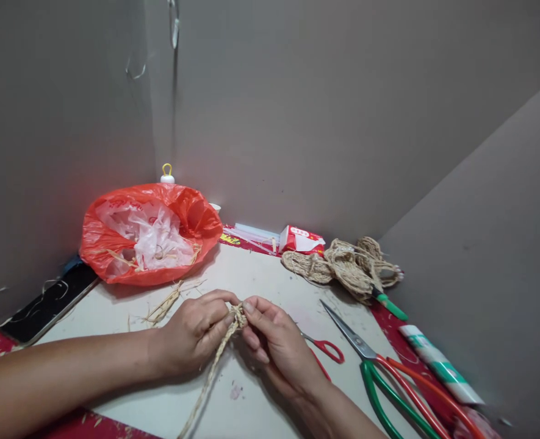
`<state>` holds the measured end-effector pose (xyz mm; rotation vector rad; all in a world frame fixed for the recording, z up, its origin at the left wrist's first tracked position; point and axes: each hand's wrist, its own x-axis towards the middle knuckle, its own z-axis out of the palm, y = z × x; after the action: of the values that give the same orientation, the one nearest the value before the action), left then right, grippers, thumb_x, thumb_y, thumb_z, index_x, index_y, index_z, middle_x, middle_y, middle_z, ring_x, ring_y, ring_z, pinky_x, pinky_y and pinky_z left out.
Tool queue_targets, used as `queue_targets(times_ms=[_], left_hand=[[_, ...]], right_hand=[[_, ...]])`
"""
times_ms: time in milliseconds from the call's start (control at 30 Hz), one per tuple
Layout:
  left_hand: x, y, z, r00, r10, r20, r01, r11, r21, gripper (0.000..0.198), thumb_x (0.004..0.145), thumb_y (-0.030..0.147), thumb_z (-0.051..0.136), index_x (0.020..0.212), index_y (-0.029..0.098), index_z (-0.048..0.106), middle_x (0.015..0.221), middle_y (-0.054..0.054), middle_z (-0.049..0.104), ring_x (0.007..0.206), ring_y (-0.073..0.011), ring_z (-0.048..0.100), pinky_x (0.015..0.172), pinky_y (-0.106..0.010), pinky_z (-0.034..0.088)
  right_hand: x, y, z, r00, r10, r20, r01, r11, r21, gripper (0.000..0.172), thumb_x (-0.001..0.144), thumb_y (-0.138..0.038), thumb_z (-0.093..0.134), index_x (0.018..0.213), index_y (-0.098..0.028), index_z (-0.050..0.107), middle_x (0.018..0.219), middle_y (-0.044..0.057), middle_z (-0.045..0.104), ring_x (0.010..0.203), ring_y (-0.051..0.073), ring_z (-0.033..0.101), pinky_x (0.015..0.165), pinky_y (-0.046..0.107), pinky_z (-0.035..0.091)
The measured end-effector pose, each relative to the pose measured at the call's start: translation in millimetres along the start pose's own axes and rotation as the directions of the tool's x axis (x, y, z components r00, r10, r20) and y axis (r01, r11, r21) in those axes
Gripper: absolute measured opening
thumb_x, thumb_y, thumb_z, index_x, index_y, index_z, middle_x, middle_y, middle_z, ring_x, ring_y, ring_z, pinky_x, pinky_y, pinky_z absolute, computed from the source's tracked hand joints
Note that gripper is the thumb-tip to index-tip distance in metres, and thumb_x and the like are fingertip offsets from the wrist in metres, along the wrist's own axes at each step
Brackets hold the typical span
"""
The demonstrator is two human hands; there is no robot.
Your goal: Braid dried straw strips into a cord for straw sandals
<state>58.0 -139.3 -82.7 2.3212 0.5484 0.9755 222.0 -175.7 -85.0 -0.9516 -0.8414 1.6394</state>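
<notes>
Between my two hands, over the middle of the white board, is a braided straw cord (215,366), bunched into a small coil or knot at its upper end. My left hand (201,329) pinches that bunched end from the left, fingers curled. From the right, the thumb and fingers of my right hand (274,335) close on the same end. The cord's tail hangs down toward the bottom edge of the view. Partly behind my right hand lie small red-handled scissors (329,350). Large shears (354,335) with red and green handles lie open further right.
A red plastic bag (151,195) with white plastic and straw scraps stands at the back left, beside a black phone-like slab (45,308). Loose straw (162,308) lies before it. Bundled straw cord (347,265), a tissue pack (301,239) and a green-white tube (439,363) line the right. Grey walls enclose the table.
</notes>
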Motion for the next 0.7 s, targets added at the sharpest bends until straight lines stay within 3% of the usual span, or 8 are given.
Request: queue_targets(times_ms=[133,300,433,533,633,700], left_hand=[[-2.8,0.9,1.7,0.999,0.02,-0.04,-0.019,0.999,0.037,0.021,0.088,0.01,0.039,0.07,0.019,0.042,0.076,-0.004,0.054,0.093,-0.0151,0.058,0.082,-0.025,0.045],[-6.1,-0.7,3.8,0.999,0.016,-0.052,-0.012,0.997,0.076,0.026,0.087,0.01,0.038,0.064,0.021,0.037,0.055,0.005,0.032,0.065,-0.0113,0.054,0.09,-0.032,0.045],[-3.6,-0.7,5.6,0.984,-0.157,-0.082,0.161,0.986,0.043,0.023,0.088,0.017,0.039,0.067,0.019,0.049,0.06,0.002,0.048,0.07,-0.0122,0.056,0.076,-0.025,0.046],[-0.3,1.1,7.8,0.958,-0.285,-0.028,0.284,0.958,-0.052,0.024,0.09,0.023,0.039,0.078,0.016,0.058,0.07,-0.001,0.059,0.065,-0.0107,0.053,0.065,-0.022,0.042],[-0.1,0.5,12.9,0.922,-0.386,0.026,0.385,0.907,-0.172,0.032,0.089,0.031,0.042,0.068,0.014,0.059,0.064,-0.001,0.055,0.062,-0.0105,0.049,0.061,-0.022,0.04],[-1.1,-2.7,17.3,0.865,-0.496,0.075,0.495,0.821,-0.285,0.036,0.088,0.038,0.042,0.068,0.014,0.06,0.055,0.002,0.048,0.053,-0.009,0.043,0.053,-0.021,0.037]], right_hand=[[4.3,-3.1,-7.1,0.999,-0.014,-0.032,0.015,0.999,0.043,0.029,0.074,-0.038,0.07,0.069,-0.017,0.05,0.042,-0.007,0.047,0.034,0.002,0.026,0.033,0.014,0.013],[10.3,-13.1,-18.2,0.995,-0.05,-0.089,0.052,0.998,0.028,0.03,0.071,-0.036,0.073,0.066,-0.017,0.051,0.043,-0.007,0.049,0.033,0.002,0.03,0.033,0.014,0.016],[12.5,-15.6,-21.0,0.989,-0.115,-0.092,0.111,0.993,-0.046,0.029,0.073,-0.038,0.071,0.069,-0.017,0.052,0.045,-0.006,0.052,0.034,0.003,0.034,0.035,0.014,0.021],[16.0,-13.2,-25.5,0.988,-0.105,-0.111,0.097,0.992,-0.076,0.03,0.072,-0.04,0.072,0.067,-0.016,0.053,0.046,-0.005,0.053,0.035,0.004,0.036,0.037,0.015,0.025],[20.3,-11.3,-32.5,0.99,-0.052,-0.133,0.039,0.994,-0.099,0.033,0.068,-0.039,0.074,0.062,-0.015,0.053,0.045,-0.004,0.053,0.035,0.004,0.037,0.036,0.016,0.026],[21.5,-11.8,-35.6,0.989,-0.033,-0.145,0.014,0.992,-0.125,0.034,0.065,-0.038,0.077,0.061,-0.015,0.053,0.047,-0.002,0.055,0.035,0.004,0.039,0.036,0.016,0.028]])
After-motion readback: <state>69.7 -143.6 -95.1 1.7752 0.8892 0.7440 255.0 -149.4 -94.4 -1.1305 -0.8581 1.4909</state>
